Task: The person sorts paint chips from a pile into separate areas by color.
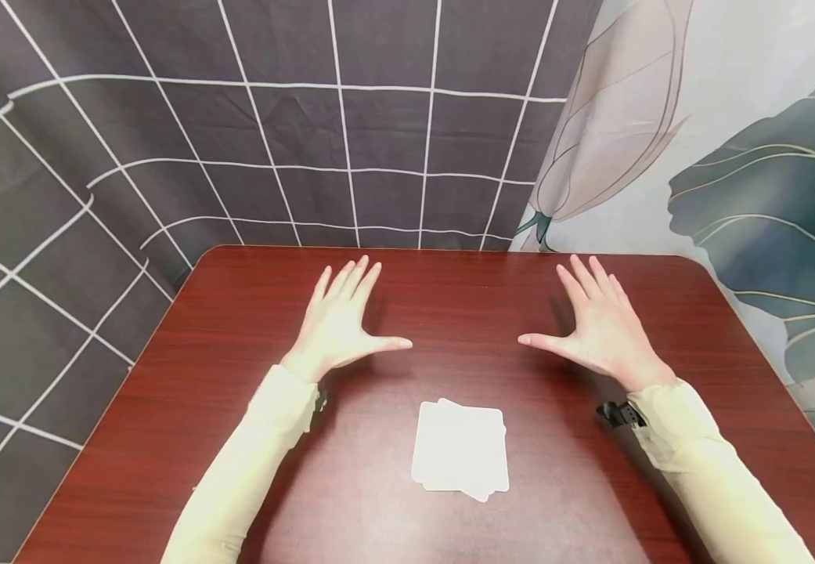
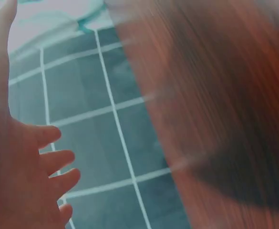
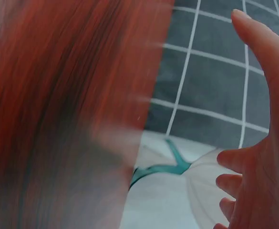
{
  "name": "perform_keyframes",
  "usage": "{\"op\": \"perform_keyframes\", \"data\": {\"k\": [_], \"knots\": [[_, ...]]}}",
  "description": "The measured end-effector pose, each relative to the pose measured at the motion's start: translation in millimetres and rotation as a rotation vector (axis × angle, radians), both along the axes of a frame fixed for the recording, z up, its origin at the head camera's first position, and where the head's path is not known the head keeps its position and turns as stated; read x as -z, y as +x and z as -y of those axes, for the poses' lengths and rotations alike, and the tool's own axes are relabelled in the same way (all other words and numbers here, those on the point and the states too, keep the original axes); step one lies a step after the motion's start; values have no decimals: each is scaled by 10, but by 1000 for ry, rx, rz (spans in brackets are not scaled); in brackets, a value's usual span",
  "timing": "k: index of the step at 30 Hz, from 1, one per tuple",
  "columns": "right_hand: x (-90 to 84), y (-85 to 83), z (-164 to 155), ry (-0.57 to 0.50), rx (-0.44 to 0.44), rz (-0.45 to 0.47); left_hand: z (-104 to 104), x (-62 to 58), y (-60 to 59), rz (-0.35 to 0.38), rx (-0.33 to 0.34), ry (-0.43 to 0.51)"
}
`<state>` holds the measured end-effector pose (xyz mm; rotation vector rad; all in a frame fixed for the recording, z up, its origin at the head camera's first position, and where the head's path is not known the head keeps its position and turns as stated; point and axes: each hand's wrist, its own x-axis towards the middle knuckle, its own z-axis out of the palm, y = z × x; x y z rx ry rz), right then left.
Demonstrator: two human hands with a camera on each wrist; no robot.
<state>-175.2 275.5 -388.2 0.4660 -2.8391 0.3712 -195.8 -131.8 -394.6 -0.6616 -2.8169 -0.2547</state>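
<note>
The right hand [image 3: 265, 157] fills the frame's right edge, thumb raised, fingers [image 3: 230, 160] straight and spread, holding nothing. The red-brown table [image 3: 58, 109] occupies the left, blurred. Beyond hang a grey grid-patterned cloth [image 3: 211, 86] and a pale leaf-print cloth [image 3: 163, 200].

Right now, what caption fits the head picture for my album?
Left hand and right hand spread open above white cards on a red-brown table.

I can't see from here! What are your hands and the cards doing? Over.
Left hand open, right hand open, above table. Cards stacked, untouched. Nothing in the way.
</note>
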Motion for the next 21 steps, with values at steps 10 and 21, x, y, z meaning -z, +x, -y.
{"op": "perform_keyframes", "data": {"k": [10,21], "knots": [[-105,186,180,-69,-116,-55,-198,-54,269,57,128,119],[-184,532,407,-107,-221,-17,-417,31,652,136,357,126]]}}
